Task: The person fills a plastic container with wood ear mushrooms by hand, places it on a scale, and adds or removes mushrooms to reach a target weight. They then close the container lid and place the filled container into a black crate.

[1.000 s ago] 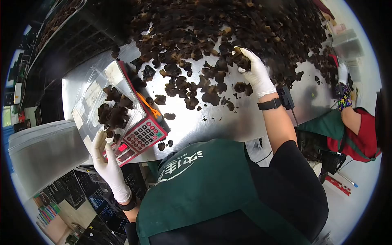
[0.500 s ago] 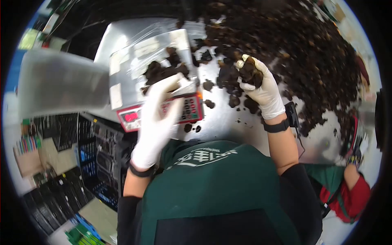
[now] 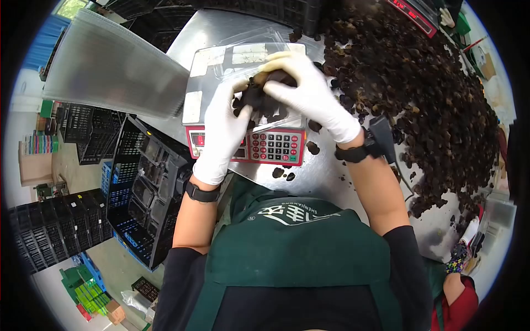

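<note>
Dark brown wood ear mushrooms [image 3: 255, 99] lie in a small heap on the metal pan of a red-edged electronic scale [image 3: 193, 83], with clear plastic around them. My left hand [image 3: 225, 118], in a white glove, curls its fingers and thumb around the left side of this heap. From the right, my right hand [image 3: 303, 91], gloved too, closes over the top of the heap with mushrooms between thumb and fingers. The fingertips partly hide the pieces. Below my hands the scale's keypad [image 3: 274, 147] shows, while my left hand covers part of its red display.
A large spread of loose mushrooms [image 3: 408, 94] covers the metal table to the right. A stack of clear plastic trays [image 3: 113, 69] leans at the left. Black crates [image 3: 146, 193] stand below it. Another scale [image 3: 414, 16] sits at the far right, and a co-worker's red sleeve [image 3: 461, 303] shows lower right.
My right hand has moved left from the mushroom spread to the scale, carrying mushrooms. My left hand has closed in on the heap. The camera view has shifted.
</note>
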A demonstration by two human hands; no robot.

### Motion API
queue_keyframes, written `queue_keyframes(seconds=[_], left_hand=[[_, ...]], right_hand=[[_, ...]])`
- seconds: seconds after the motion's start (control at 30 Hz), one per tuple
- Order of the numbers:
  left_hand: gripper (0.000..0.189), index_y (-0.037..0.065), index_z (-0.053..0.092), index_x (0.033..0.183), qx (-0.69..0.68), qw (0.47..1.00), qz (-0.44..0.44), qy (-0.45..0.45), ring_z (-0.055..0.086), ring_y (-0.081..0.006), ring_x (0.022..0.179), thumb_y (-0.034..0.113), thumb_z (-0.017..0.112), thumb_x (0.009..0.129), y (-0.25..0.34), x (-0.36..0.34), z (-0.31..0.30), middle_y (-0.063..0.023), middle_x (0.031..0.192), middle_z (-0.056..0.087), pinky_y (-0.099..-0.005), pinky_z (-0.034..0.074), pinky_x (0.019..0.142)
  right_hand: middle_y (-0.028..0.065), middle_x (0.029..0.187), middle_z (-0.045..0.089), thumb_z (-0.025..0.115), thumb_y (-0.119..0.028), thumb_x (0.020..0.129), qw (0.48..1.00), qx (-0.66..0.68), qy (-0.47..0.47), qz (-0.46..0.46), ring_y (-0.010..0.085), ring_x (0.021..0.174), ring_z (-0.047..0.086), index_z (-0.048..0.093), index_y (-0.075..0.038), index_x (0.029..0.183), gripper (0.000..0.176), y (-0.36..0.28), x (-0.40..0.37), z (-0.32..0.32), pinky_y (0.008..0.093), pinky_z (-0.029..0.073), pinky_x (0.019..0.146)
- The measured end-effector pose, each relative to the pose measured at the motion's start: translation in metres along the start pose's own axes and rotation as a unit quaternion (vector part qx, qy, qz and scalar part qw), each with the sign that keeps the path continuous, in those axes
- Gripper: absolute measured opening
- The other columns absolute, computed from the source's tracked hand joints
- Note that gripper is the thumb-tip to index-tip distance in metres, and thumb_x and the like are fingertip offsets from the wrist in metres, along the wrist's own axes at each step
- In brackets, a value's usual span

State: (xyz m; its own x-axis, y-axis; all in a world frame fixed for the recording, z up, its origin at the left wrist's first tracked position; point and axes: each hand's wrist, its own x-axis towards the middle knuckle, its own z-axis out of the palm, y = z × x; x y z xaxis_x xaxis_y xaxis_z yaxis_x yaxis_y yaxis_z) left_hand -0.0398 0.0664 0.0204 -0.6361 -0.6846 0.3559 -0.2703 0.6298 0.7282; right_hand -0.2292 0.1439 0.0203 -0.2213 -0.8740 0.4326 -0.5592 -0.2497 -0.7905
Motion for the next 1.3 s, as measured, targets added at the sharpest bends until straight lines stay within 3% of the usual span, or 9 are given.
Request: queue_keyframes(seconds=[0.1, 0.3, 0.4, 0.43, 0.5, 0.7, 0.9, 1.2, 1.3], left_hand=[[0.065, 0.005, 0.049, 0.141, -0.003, 0.998, 0.014, -0.062, 0.054, -0.0322, 0.127, -0.014, 0.053, 0.078, -0.012, -0.012, -0.001, -0.0185, 0.134, 0.057, -0.0400, 0.045, 0.106], [0.083, 0.008, 0.048, 0.144, -0.004, 0.997, -0.017, -0.073, 0.045, -0.0318, 0.135, -0.013, 0.040, 0.063, 0.006, -0.008, -0.035, -0.0160, 0.140, 0.051, -0.0370, 0.037, 0.112], [0.076, 0.006, 0.049, 0.142, 0.015, 0.999, -0.004, -0.034, 0.046, -0.0282, 0.134, -0.007, 0.045, 0.068, -0.008, -0.002, -0.047, -0.0153, 0.136, 0.055, -0.0387, 0.034, 0.114], [0.061, 0.004, 0.047, 0.143, 0.012, 0.999, -0.013, -0.033, 0.048, -0.0210, 0.134, -0.005, 0.053, 0.083, -0.010, 0.001, -0.052, -0.0135, 0.141, 0.053, -0.0381, 0.034, 0.115], [0.055, 0.003, 0.047, 0.143, -0.022, 0.999, -0.038, 0.000, 0.048, -0.0199, 0.133, 0.001, 0.058, 0.089, -0.011, 0.005, -0.058, -0.0134, 0.141, 0.054, -0.0381, 0.034, 0.114], [0.061, 0.005, 0.047, 0.143, 0.034, 0.999, -0.021, 0.012, 0.049, -0.0246, 0.135, -0.003, 0.056, 0.083, -0.015, 0.018, -0.088, -0.0146, 0.141, 0.055, -0.0418, 0.034, 0.115], [0.052, 0.008, 0.053, 0.139, 0.088, 0.994, 0.058, -0.023, 0.052, -0.0241, 0.131, 0.008, 0.065, 0.088, 0.000, 0.035, -0.073, -0.0127, 0.140, 0.057, -0.0406, 0.037, 0.113], [0.064, 0.010, 0.048, 0.146, 0.170, 0.936, 0.229, -0.205, 0.042, -0.0376, 0.137, 0.017, 0.071, 0.086, 0.005, 0.035, 0.030, -0.0192, 0.147, 0.046, -0.0445, 0.031, 0.116], [0.052, 0.007, 0.054, 0.139, 0.173, 0.941, 0.206, -0.206, 0.047, -0.0356, 0.132, 0.012, 0.069, 0.089, 0.001, 0.035, 0.030, -0.0184, 0.138, 0.054, -0.0440, 0.034, 0.113]], right_hand=[[0.0177, 0.139, 0.053, 0.073, -0.029, 0.076, 0.985, -0.147, -0.071, -0.063, 0.0368, 0.132, 0.046, 0.054, -0.013, 0.139, 0.068, 0.020, -0.012, 0.022, 0.0462, 0.035, 0.113], [0.0181, 0.149, 0.044, 0.080, -0.025, 0.071, 0.996, -0.034, -0.077, -0.018, 0.0365, 0.140, 0.039, 0.049, -0.012, 0.143, 0.080, -0.001, -0.013, -0.006, 0.0449, 0.031, 0.117], [0.0174, 0.150, 0.044, 0.078, -0.021, 0.073, 0.998, -0.050, -0.047, 0.015, 0.0335, 0.142, 0.038, 0.050, -0.013, 0.143, 0.076, -0.002, -0.022, -0.028, 0.0433, 0.029, 0.119], [0.0166, 0.150, 0.045, 0.078, -0.019, 0.074, 0.998, -0.046, -0.026, 0.025, 0.0310, 0.141, 0.040, 0.053, -0.014, 0.142, 0.072, 0.003, -0.029, -0.036, 0.0418, 0.033, 0.116], [0.0149, 0.148, 0.047, 0.076, -0.015, 0.076, 0.996, -0.046, 0.015, 0.070, 0.0278, 0.138, 0.044, 0.055, -0.014, 0.140, 0.066, 0.007, -0.049, -0.055, 0.0390, 0.039, 0.112], [0.0072, 0.136, 0.060, 0.062, -0.006, 0.094, 0.930, 0.000, 0.198, 0.308, 0.0162, 0.122, 0.057, 0.057, -0.003, 0.137, 0.043, 0.039, -0.166, -0.113, 0.0312, 0.044, 0.104], [0.0078, 0.130, 0.064, 0.061, -0.012, 0.097, 0.827, -0.019, 0.355, 0.436, 0.0157, 0.115, 0.061, 0.063, -0.002, 0.131, 0.035, 0.040, -0.282, -0.157, 0.0290, 0.047, 0.099], [0.0062, 0.098, 0.070, 0.065, -0.012, 0.088, 0.830, -0.169, 0.315, 0.429, 0.0104, 0.087, 0.063, 0.069, -0.009, 0.120, 0.032, 0.006, -0.304, -0.134, 0.0272, 0.052, 0.076], [0.0076, 0.112, 0.066, 0.066, -0.010, 0.085, 0.863, -0.194, 0.274, 0.377, 0.0187, 0.094, 0.064, 0.064, -0.010, 0.124, 0.039, 0.005, -0.292, -0.111, 0.0297, 0.053, 0.084]])
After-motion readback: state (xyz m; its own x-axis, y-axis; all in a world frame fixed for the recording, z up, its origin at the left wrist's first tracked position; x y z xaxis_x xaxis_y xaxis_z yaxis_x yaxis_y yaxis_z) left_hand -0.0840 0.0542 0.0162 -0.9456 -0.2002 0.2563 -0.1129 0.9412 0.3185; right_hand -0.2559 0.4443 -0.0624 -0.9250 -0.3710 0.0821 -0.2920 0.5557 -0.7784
